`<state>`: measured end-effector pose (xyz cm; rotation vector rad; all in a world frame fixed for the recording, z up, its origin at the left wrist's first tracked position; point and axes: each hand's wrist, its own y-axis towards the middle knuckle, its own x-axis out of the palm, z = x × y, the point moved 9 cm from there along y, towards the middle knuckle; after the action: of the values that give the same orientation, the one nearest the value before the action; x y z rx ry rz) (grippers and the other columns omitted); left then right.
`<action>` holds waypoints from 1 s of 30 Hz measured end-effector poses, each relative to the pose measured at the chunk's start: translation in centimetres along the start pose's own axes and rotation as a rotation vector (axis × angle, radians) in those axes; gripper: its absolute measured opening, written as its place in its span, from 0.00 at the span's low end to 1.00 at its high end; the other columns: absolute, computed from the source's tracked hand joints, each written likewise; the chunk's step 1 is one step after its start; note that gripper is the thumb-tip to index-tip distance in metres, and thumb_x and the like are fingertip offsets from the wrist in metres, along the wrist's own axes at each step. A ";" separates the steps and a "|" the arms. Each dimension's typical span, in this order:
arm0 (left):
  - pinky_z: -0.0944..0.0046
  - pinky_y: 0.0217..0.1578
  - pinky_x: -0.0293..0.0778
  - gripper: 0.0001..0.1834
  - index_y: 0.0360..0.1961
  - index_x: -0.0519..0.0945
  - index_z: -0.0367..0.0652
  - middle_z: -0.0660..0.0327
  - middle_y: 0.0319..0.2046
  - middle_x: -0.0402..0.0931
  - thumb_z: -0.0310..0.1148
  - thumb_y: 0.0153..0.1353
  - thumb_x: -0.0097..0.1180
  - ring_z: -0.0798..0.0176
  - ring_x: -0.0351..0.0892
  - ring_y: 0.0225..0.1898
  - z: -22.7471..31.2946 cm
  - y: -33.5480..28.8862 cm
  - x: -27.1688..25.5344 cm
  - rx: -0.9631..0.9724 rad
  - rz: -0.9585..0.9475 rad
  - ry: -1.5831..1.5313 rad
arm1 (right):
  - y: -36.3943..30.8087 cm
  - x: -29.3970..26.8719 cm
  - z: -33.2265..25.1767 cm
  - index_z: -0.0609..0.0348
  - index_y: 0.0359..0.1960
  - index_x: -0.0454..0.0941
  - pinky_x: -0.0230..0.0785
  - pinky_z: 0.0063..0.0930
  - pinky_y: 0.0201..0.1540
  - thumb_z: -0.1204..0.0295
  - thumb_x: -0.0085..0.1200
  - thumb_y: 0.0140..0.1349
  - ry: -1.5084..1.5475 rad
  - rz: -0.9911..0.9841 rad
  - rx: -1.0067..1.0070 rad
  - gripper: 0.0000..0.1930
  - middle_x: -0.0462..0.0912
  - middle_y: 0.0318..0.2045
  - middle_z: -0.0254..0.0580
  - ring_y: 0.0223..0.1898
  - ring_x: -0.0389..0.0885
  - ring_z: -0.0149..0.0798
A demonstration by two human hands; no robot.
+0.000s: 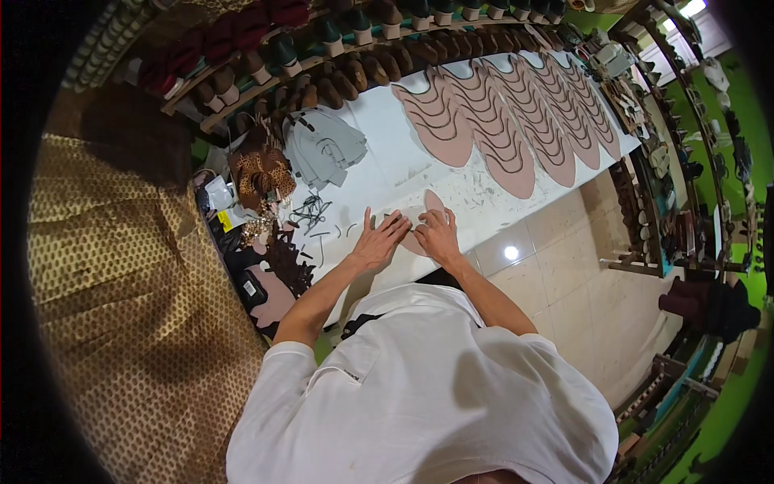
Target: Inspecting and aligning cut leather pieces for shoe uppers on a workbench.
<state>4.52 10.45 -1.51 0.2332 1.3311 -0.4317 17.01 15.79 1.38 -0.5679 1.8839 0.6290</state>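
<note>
At the near edge of the white-covered table, both hands work over a pink, leather-like shoe piece (pixel 433 199). My left hand (pixel 377 244) rests across the left side of this piece, fingers stretched out and one finger spread apart. My right hand (pixel 438 239) bends its fingers down onto the piece from the right; the exact contact is hidden under them. Left of my left hand are short, thin dark strips (pixel 345 230) and a tangle of dark strips (pixel 311 211). Farther off lie overlapping rows of matching pink pieces (pixel 504 165) with dark curved edges.
Grey cut sheets (pixel 322 149) are stacked at the table's far left. Beside them sit leopard-print material (pixel 260 169) and a heap of brown scraps (pixel 288 262). Shoe racks (pixel 355 40) line the back, with more shelves (pixel 653 169) at right. A patterned gold cloth (pixel 137 306) hangs left.
</note>
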 end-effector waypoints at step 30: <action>0.12 0.68 0.28 0.32 0.80 0.61 0.55 0.68 0.80 0.56 0.46 0.78 0.44 0.58 0.47 0.82 1.4 -0.2 0.4 -0.061 0.001 -0.080 | -3.3 -1.8 2.3 0.49 0.44 0.92 0.55 0.51 0.69 0.63 0.66 0.62 0.152 0.065 0.280 0.11 0.82 0.58 0.39 0.65 0.73 0.44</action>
<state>5.74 9.68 -1.59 0.1640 1.2641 -0.3949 21.38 14.98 1.69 -0.3823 2.0966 0.3620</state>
